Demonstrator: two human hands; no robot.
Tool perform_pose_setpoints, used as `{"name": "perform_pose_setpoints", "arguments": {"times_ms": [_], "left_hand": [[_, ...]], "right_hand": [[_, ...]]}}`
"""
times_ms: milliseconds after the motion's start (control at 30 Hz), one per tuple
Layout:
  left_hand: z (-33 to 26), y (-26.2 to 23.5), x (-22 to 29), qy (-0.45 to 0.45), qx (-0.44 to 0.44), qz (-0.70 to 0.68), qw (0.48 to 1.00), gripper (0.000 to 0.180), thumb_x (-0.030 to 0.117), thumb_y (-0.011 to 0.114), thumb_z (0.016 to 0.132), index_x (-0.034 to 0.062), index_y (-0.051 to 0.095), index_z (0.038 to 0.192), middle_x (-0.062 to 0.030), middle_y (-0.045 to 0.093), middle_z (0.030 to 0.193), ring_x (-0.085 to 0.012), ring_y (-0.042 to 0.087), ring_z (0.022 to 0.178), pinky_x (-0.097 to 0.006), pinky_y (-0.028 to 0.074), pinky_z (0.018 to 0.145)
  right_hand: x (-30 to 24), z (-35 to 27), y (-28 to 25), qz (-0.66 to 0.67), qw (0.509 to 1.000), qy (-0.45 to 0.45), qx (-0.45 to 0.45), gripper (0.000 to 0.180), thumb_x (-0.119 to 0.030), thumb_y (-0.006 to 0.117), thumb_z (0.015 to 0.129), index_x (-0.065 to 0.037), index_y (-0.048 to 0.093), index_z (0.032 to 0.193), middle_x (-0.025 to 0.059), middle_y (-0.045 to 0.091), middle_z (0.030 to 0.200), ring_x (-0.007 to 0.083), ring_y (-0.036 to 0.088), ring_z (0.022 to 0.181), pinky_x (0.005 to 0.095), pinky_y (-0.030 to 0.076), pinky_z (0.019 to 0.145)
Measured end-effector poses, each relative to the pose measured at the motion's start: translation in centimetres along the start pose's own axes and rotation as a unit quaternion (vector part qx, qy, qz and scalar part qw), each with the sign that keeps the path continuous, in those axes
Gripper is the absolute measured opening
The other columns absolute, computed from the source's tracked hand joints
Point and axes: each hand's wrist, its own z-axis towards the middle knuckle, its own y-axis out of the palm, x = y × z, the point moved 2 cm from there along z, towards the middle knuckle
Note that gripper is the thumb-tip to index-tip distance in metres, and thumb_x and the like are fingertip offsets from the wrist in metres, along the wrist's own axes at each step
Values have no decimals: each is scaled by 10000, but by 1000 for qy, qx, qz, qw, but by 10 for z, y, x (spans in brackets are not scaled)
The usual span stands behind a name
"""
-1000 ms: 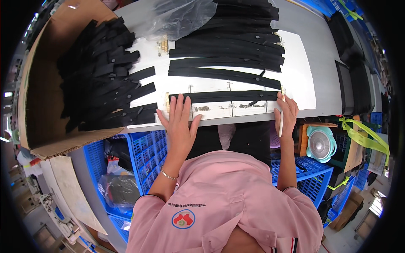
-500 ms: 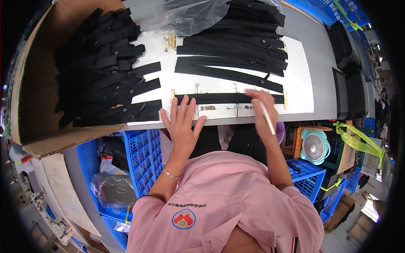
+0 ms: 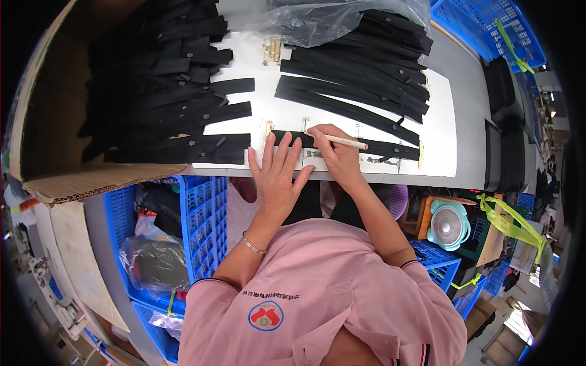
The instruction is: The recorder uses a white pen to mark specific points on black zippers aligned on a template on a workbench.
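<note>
A single black zipper (image 3: 366,147) lies straight across the white board (image 3: 438,134), near the table's front edge. My left hand (image 3: 276,180) rests flat with fingers spread, its fingertips on the zipper's left end. In my right hand (image 3: 339,161) is a pale pencil (image 3: 347,141), pinched in the fingers, its tip at the zipper's upper edge just right of the left hand. Dark marks and lines show on the board around the zipper. Beyond it lies a row of more black zippers (image 3: 360,73). To the left is a heap of black zippers (image 3: 171,73), partly inside a cardboard box.
The cardboard box (image 3: 46,97) stands at the left with a flap over the table edge. Clear plastic film (image 3: 317,21) covers part of the far zippers. Black boxy objects (image 3: 506,146) line the right side. Blue crates (image 3: 207,219) and a small turquoise fan (image 3: 450,226) are below the table.
My right hand has moved left along the zipper with the pencil, whose tip now meets the zipper near my left hand. The left hand stays at the left end. The view has shifted slightly.
</note>
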Motion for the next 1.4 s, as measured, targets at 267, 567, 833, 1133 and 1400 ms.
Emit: {"name": "perform_pose_setpoints", "arguments": {"times_ms": [267, 567, 833, 1133, 1400], "left_hand": [[-1, 2, -1, 0, 5, 2, 1000, 600, 377, 771, 890, 135, 616, 1417, -61, 562, 1490, -308, 406, 1477, -618, 151, 1209], [-1, 2, -1, 0, 7, 0, 1000, 584, 358, 778, 886, 144, 629, 1409, -60, 564, 1486, -315, 400, 1477, -615, 131, 1212], [1, 3, 1, 8, 8, 1, 1000, 582, 350, 795, 871, 147, 636, 1393, -59, 570, 1473, -318, 410, 1468, -623, 145, 1204], [0, 3, 1, 3, -2, 10, 1000, 599, 351, 812, 866, 141, 636, 1399, -57, 569, 1483, -320, 387, 1484, -619, 128, 1211], [4, 3, 21, 4, -28, -25, 999, 587, 280, 758, 916, 131, 587, 1457, -80, 511, 1550, -340, 333, 1519, -619, 59, 1230]], "right_hand": [[0, -1, 2, -22, 1000, -16, -3, 202, -155, 618, 1034, 0, 745, 1063, 47, 719, 914, 99, 629, 757, 247, 505, 675], [7, -3, -1, 18, 997, -50, -55, 239, -153, 597, 1039, 3, 746, 937, 44, 687, 795, 86, 575, 671, 249, 452, 606], [3, 0, -3, 7, 994, -96, -50, 219, -166, 654, 979, -4, 743, 863, 112, 731, 773, 208, 676, 638, 313, 503, 585], [16, -25, -83, 50, 988, -15, 146, 286, -157, 558, 1054, 14, 744, 919, 11, 618, 728, 53, 498, 657, 232, 385, 597], [33, -23, -90, 23, 990, 15, 140, 268, -143, 577, 1054, 31, 745, 938, 4, 602, 702, 48, 489, 655, 225, 373, 593]]}}
